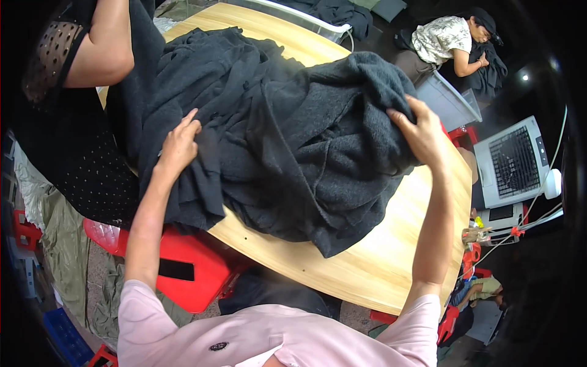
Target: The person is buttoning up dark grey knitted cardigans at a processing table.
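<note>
A heap of dark grey knit garments (287, 134) is spread over the light wood table (422, 214), its folds overlapping. Small dark buttons (214, 115) show on the cloth near its left part. My right hand (424, 131) grips a raised fold at the heap's right end, thumb on the near side and fingers over the top. On the left part of the heap rests my left hand (180, 145), its fingers partly stretched over the cloth. What lies under the folds is hidden.
Another person's arm (107, 52) and dotted black clothing stand close at the left. Red plastic stools (202, 287) are below the table's near edge. A clear bin (306, 21) lies beyond it. At the far right, a co-worker (446, 43) handles dark cloth beside a grey bin (449, 98).
</note>
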{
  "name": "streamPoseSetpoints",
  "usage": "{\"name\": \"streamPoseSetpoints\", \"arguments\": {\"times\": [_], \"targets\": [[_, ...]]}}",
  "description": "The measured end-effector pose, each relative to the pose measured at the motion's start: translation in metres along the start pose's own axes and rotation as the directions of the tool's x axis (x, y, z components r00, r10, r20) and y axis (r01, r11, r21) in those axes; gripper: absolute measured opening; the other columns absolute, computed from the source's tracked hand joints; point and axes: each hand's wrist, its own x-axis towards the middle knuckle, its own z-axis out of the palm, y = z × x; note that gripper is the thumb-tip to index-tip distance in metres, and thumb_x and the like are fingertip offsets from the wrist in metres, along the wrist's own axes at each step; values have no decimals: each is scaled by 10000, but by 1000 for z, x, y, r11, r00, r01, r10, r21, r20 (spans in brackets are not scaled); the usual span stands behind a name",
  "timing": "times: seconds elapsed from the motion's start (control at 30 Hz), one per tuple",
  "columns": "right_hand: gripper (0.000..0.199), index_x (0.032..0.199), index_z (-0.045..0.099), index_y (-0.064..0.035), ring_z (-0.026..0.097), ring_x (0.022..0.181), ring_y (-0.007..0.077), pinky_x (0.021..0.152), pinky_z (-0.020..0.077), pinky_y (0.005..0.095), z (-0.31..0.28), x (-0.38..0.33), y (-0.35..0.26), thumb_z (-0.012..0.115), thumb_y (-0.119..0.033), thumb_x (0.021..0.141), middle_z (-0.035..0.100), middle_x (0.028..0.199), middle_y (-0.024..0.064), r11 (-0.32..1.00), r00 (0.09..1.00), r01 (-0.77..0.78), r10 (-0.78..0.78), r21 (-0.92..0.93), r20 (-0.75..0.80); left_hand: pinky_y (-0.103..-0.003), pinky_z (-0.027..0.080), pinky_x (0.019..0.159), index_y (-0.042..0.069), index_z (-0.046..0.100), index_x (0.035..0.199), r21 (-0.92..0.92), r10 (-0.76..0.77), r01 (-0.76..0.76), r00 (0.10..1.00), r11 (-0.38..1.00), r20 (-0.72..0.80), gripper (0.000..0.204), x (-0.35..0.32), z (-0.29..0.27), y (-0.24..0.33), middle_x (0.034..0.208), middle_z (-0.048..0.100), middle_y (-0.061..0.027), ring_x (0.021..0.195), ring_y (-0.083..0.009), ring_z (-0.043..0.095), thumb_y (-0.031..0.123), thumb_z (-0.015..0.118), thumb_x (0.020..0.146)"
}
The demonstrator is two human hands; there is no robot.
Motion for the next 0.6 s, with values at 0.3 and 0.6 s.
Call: {"name": "streamPoseSetpoints", "arguments": {"times": [0.3, 0.6], "targets": [[276, 1303, 733, 16, 701, 1090, 182, 995, 523, 321, 33, -8, 21, 652, -154, 1101, 790, 1147, 99, 839, 922, 140, 83, 526, -378, -541, 422, 1203, 49, 697, 1292, 330, 134, -113, 990, 937, -40, 458, -21, -31, 39, 1712, 409, -249, 1564, -464, 404, -70, 684, 850], [333, 1396, 667, 19, 683, 1271, 259, 1152, 525, 410, -91, -42, 38, 608, -174, 1131, 727, 1347, 169, 386, 538, 583, 475, 715, -696, -477, 398, 1267, 27, 512, 1579, -578, 193, -328, 939, 747, -284, 834, -6, -23, 213, 1596, 551, -235, 1505, -421, 508, 334, 895, 905]]}}
